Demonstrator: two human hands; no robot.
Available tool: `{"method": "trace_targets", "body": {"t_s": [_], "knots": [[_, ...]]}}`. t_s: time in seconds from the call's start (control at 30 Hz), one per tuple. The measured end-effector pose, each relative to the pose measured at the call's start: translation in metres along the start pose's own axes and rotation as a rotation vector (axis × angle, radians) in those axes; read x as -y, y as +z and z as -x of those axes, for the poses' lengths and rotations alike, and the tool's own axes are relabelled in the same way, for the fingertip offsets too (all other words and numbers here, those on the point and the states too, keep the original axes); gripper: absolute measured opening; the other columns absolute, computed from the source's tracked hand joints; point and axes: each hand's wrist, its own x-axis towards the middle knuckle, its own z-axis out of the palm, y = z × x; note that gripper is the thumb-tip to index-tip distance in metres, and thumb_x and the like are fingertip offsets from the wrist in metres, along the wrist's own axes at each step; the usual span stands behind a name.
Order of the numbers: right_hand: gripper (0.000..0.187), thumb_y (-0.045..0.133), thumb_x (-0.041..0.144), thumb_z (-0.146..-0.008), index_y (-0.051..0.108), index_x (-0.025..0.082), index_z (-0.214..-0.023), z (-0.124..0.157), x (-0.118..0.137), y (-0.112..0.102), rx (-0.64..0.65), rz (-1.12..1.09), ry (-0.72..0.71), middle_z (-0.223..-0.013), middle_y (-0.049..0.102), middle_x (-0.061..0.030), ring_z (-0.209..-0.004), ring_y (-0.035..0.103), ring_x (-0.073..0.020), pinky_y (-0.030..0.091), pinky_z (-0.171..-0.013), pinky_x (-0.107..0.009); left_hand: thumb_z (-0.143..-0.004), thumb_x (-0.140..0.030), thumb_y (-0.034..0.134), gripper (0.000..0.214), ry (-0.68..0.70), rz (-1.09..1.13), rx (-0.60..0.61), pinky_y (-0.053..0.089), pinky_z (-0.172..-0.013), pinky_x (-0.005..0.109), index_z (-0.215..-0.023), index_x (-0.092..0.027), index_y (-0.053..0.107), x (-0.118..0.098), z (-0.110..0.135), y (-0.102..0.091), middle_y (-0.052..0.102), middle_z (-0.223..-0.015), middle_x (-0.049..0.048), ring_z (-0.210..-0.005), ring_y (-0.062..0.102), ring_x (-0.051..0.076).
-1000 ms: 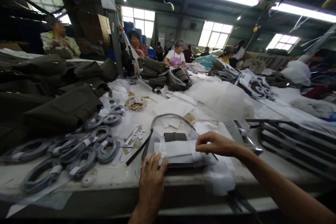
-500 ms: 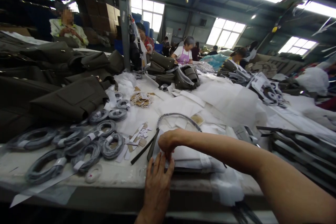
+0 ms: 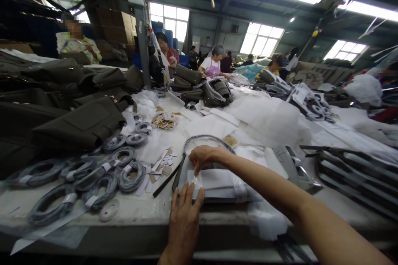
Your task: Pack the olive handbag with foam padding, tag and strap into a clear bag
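Note:
A grey handbag (image 3: 214, 193) lies at the table's front edge, partly covered by white wrapping (image 3: 217, 177), its wrapped handle (image 3: 209, 136) arching away from me. My left hand (image 3: 185, 211) rests with fingers stretched out on the bag's near left corner. Just above, my right hand (image 3: 203, 158) bends downward with its fingers closed. Its fingertips appear to pinch a small glossy piece of clear film (image 3: 197, 181) on the wrapping. A dark strap (image 3: 167, 180) sticks out left of the bag.
Several wrapped strap coils (image 3: 132, 176), a tape roll (image 3: 109, 210) and paper scraps (image 3: 160, 165) lie left. Dark bags (image 3: 79, 122) are heaped behind them. Flat dark pieces (image 3: 351, 178) are stacked right; white sheets (image 3: 264, 118) lie beyond. Co-workers sit further back.
My right hand has lifted up and away from my left fingertips, baring the glossy film and the wrapping beneath. My left hand stays on the bag's corner. The view has shifted slightly.

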Motion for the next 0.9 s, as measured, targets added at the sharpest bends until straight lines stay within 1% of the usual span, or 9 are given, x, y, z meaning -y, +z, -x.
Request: {"method": "trace_targets", "body": {"t_s": [0.2,0.3,0.4,0.47,0.53,0.63,0.73,0.83,0.9], "knots": [[0.045,0.082,0.056,-0.061,0.068,0.021,-0.086,0.003,0.0,0.022,-0.256,-0.083,0.032,-0.085,0.068,-0.0017,-0.083,0.061,-0.0201,0.039,-0.071,-0.027,-0.084,-0.004,0.046,0.052,0.038,-0.082,0.12,0.031,-0.111,0.048,-0.127,-0.032,0.057,0.003,-0.007,-0.012,0.061,-0.131,0.0042,-0.128,0.049,0.024],[0.039,0.083,0.046,-0.067,0.07,0.02,-0.093,0.016,-0.011,0.03,-0.557,-0.121,0.11,-0.1,0.068,-0.0058,-0.1,0.059,-0.0232,0.039,-0.087,-0.033,-0.089,-0.015,0.049,0.042,0.066,-0.062,0.181,0.033,-0.11,0.049,-0.125,-0.033,0.059,0.007,-0.017,-0.022,0.064,-0.126,0.003,-0.122,0.054,0.024],[0.03,0.078,0.032,-0.076,0.07,0.017,-0.101,0.054,-0.031,0.043,-0.835,-0.317,0.249,-0.105,0.069,-0.0074,-0.102,0.06,-0.0206,0.041,-0.091,-0.032,-0.09,-0.025,0.053,0.029,0.089,-0.04,0.247,0.034,-0.109,0.052,-0.116,-0.034,0.064,0.007,-0.031,-0.035,0.068,-0.116,0.0015,-0.12,0.056,0.026],[0.021,0.071,0.03,-0.081,0.072,0.017,-0.098,0.09,-0.044,0.057,-0.863,-0.494,0.303,-0.102,0.071,-0.0062,-0.098,0.063,-0.0193,0.043,-0.09,-0.03,-0.089,-0.029,0.056,0.02,0.088,-0.049,0.271,0.033,-0.11,0.055,-0.105,-0.03,0.068,0.002,-0.042,-0.041,0.068,-0.116,0.004,-0.125,0.052,0.029],[0.025,0.069,0.035,-0.082,0.073,0.018,-0.099,0.125,-0.051,0.074,-0.796,-0.631,0.348,-0.104,0.073,-0.0059,-0.099,0.064,-0.0211,0.045,-0.089,-0.031,-0.088,-0.033,0.059,0.019,0.119,-0.06,0.266,0.031,-0.111,0.057,-0.102,-0.024,0.069,-0.008,-0.056,-0.041,0.064,-0.124,0.0085,-0.131,0.047,0.031],[0.05,0.073,0.045,-0.077,0.067,0.018,-0.118,0.159,-0.047,0.098,-0.687,-0.678,0.382,-0.12,0.068,-0.0091,-0.11,0.062,-0.026,0.044,-0.095,-0.034,-0.081,-0.038,0.068,0.047,0.216,-0.051,0.28,0.027,-0.114,0.058,-0.123,-0.018,0.06,-0.03,-0.08,-0.026,0.051,-0.143,0.0149,-0.139,0.037,0.034],[0.052,0.065,0.046,-0.085,0.061,0.016,-0.127,0.16,-0.031,0.115,-0.748,-0.586,0.448,-0.126,0.065,-0.0119,-0.116,0.059,-0.0266,0.042,-0.099,-0.036,-0.074,-0.045,0.072,0.073,0.261,0.025,0.452,0.027,-0.113,0.059,-0.137,-0.016,0.049,-0.052,-0.102,-0.002,0.047,-0.146,0.018,-0.139,0.037,0.035],[0.043,0.058,0.045,-0.09,0.063,0.018,-0.123,0.14,-0.021,0.131,-0.899,-0.47,0.565,-0.117,0.069,-0.0106,-0.11,0.062,-0.027,0.043,-0.098,-0.039,-0.072,-0.049,0.069,0.073,0.196,0.101,0.653,0.03,-0.112,0.054,-0.135,-0.016,0.052,-0.067,-0.115,0.017,0.052,-0.142,0.0178,-0.134,0.044,0.033],[0.044,0.059,0.049,-0.089,0.063,0.02,-0.121,0.127,-0.021,0.14,-0.993,-0.368,0.584,-0.109,0.071,-0.0089,-0.105,0.062,-0.0289,0.043,-0.097,-0.044,-0.068,-0.045,0.069,0.072,0.165,0.112,0.687,0.028,-0.113,0.05,-0.132,-0.016,0.054,-0.07,-0.116,0.026,0.053,-0.141,0.0167,-0.132,0.046,0.032]]}}
